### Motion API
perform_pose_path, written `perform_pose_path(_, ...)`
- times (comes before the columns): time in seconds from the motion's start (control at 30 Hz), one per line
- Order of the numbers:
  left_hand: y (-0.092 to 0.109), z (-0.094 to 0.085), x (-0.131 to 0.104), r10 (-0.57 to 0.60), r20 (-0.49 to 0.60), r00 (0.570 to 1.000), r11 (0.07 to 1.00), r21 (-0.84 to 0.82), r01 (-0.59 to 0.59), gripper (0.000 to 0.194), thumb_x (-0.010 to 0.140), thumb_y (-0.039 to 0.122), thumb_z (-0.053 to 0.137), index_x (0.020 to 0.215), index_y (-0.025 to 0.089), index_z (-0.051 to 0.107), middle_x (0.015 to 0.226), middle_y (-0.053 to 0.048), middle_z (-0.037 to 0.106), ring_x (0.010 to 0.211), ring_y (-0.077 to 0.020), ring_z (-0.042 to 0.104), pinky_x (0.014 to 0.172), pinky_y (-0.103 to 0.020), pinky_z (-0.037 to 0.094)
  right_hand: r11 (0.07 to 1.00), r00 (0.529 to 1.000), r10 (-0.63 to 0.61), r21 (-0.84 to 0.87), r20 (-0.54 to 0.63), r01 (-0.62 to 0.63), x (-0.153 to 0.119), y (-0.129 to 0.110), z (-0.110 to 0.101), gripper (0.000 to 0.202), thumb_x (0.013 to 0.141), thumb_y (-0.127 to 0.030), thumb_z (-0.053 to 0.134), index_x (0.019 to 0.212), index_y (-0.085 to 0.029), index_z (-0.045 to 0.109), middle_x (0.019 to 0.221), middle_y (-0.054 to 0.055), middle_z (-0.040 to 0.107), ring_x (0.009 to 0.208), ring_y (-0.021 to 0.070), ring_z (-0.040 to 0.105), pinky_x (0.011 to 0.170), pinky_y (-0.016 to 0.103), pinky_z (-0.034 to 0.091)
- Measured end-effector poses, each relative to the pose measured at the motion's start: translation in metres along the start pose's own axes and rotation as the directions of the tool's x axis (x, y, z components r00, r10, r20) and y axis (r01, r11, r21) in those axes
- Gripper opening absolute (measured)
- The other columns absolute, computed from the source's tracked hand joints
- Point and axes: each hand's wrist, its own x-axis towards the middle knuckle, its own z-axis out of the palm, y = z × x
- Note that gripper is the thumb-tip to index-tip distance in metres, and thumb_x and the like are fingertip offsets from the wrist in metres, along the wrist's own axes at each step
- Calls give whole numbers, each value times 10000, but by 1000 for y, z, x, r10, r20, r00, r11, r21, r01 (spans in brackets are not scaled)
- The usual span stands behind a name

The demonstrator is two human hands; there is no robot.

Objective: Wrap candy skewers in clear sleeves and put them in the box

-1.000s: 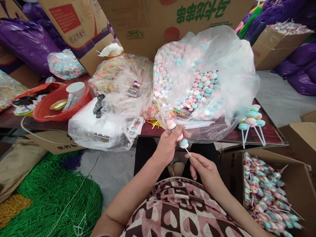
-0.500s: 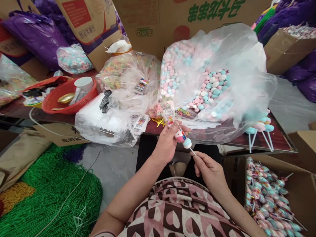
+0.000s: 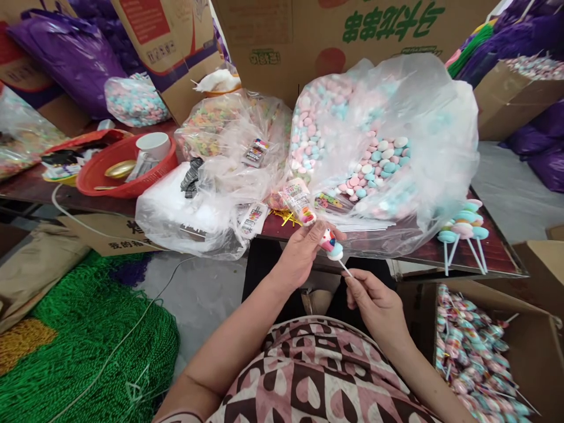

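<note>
A candy skewer (image 3: 335, 251) with blue, white and printed pieces on a white stick is held between my hands. My left hand (image 3: 304, 252) is closed round its upper, wrapped part; a clear printed wrapper (image 3: 298, 198) sticks out above the fingers. My right hand (image 3: 374, 296) pinches the lower end of the stick between thumb and fingers. Just beyond lie gold twist ties (image 3: 287, 217). Behind them an open plastic bag holds pink, blue and white candies (image 3: 384, 157). Several unwrapped candy skewers (image 3: 465, 226) stand at the table's right end.
A red basket (image 3: 94, 176) with a white cup (image 3: 153, 144) stands left. A bag of small colourful candies (image 3: 211, 123) lies mid-table. At lower right, a cardboard box (image 3: 535, 352) holds wrapped skewers (image 3: 476, 352). Green strands (image 3: 114, 329) lie at lower left.
The view has shifted slightly. My left hand has moved a little to the right and covers more of the skewer's top. My right hand still pinches the stick.
</note>
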Motion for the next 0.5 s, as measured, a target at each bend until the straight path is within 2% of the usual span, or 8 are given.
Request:
perform_pose_path(0.07,-4,-1,-2,-17,31,999,1000,16,16,335,835,482,631,763,157,666,891,-74,712,906,-183,634,834,-296,453,999,1000,23,32,0,-23,-1,1,0,294,819,-478,654,890,-195,687,469,-51,483,438,103,441,464,243,355)
perform_pose_path(0.13,-4,-1,-5,-56,59,997,998,13,55,316,800,474,677,813,158,676,920,-78,715,948,-194,633,884,-307,441,977,987,127,162,94,-141,-3,1,2,317,828,-494,637,904,-188,676,420,-72,431,377,93,389,416,232,322)
perform_pose_path(0.23,2,-5,-7,-107,99,989,992,-50,112,454,696,515,760,986,177,670,1027,-93,707,1017,-232,638,927,-346,440,937,960,196,250,199,-243,-5,2,5,357,824,-515,635,931,-176,667,397,-86,402,338,83,355,379,217,286)
perform_pose_path(0.33,12,-9,-4,-67,30,997,987,-147,71,556,659,552,772,1083,223,626,1059,-82,703,996,-237,658,870,-359,476,967,972,165,165,165,-192,-5,4,5,366,824,-516,637,940,-172,687,402,-74,428,368,93,398,404,224,321)
perform_pose_path(0.5,10,-7,6,-53,-153,987,984,-176,25,357,706,457,766,899,193,622,714,-7,674,785,-202,685,676,-295,488,1000,999,3,-14,49,-2,-2,7,1,321,813,-469,655,1004,-214,699,520,-37,543,469,114,491,485,249,421)
